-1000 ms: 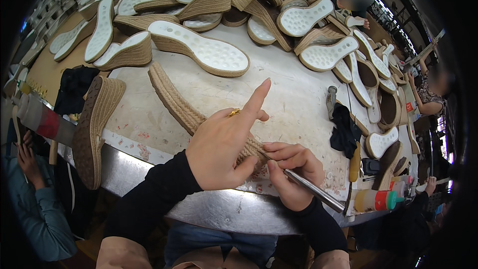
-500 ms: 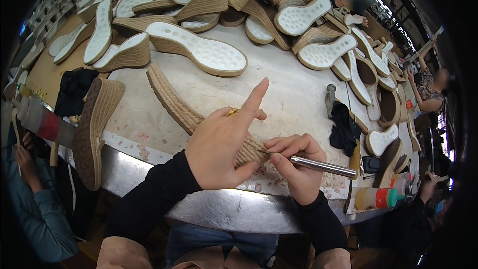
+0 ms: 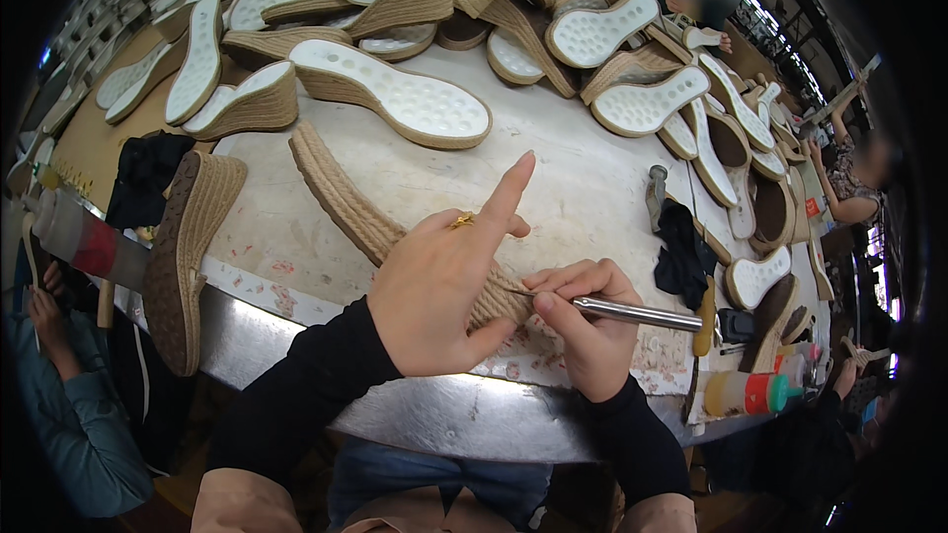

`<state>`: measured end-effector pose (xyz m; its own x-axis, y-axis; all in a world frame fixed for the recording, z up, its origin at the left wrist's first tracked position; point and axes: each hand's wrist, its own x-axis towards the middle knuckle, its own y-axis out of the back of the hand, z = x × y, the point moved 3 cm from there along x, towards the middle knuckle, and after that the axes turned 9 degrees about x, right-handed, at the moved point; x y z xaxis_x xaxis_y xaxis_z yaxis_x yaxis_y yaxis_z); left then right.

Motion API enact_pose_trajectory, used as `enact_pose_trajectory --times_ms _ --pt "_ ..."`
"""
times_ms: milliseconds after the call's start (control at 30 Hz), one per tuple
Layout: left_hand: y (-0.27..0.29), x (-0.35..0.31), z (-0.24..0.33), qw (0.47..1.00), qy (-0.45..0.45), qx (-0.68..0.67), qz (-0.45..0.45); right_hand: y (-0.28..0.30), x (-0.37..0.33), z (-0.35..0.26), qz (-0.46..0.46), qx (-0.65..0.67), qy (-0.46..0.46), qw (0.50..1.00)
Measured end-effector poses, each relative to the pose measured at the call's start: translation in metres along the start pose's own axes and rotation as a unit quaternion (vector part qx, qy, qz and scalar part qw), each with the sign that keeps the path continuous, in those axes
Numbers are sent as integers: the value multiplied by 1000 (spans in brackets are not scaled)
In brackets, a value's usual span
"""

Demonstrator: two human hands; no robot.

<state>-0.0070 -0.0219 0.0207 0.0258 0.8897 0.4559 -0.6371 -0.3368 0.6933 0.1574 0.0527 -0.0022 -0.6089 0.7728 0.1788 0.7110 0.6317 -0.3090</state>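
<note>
A rope-wrapped wedge sole (image 3: 348,202) lies on its side on the worktable in front of me. My left hand (image 3: 434,288) grips it across the middle, thumb along its near side and index finger stretched out above it. The palm hides part of the sole. In my right hand (image 3: 591,341) is an awl (image 3: 647,315) with a shiny metal handle, pinched between thumb and fingers. Its thin tip meets the rope wrapping at the sole's thick end, just right of my left thumb; whether it is inside the rope I cannot tell.
White-topped wedge soles (image 3: 420,104) pile up across the far side. Left stands a brown-bottomed wedge (image 3: 178,266) beside a bottle (image 3: 97,242) and black cloth (image 3: 148,178). Right are a hammer (image 3: 656,195), black cloth (image 3: 681,252) and a green-capped bottle (image 3: 741,393). Other people work at both sides.
My right hand and the awl have shifted slightly left and up, the handle now a bit flatter. My left hand and the sole stay nearly in place.
</note>
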Motion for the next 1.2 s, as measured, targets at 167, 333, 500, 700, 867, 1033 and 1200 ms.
enact_pose_trajectory --times_ms 167,333,500,700,867,1033,1200 --pt "0 1 -1 1000 8 -3 -2 9 4 4 0 46 3 999" --pt "2 2 1 1000 11 -15 -4 -4 -10 -9 -76 -157 160 972" --pt "0 0 -1 1000 6 -6 2 -11 -11 -12 -117 -231 176 950" --pt "2 2 2 1000 11 -10 -13 -15 -12 -13 -134 -276 209 929" --pt "1 0 0 1000 10 -6 -2 -17 -14 -10 -157 -365 306 865" --pt "0 0 0 1000 2 0 3 -17 -16 -7 -157 -376 328 852" --pt "1 0 0 1000 5 -4 4 -11 -13 -7 -93 -315 283 901"
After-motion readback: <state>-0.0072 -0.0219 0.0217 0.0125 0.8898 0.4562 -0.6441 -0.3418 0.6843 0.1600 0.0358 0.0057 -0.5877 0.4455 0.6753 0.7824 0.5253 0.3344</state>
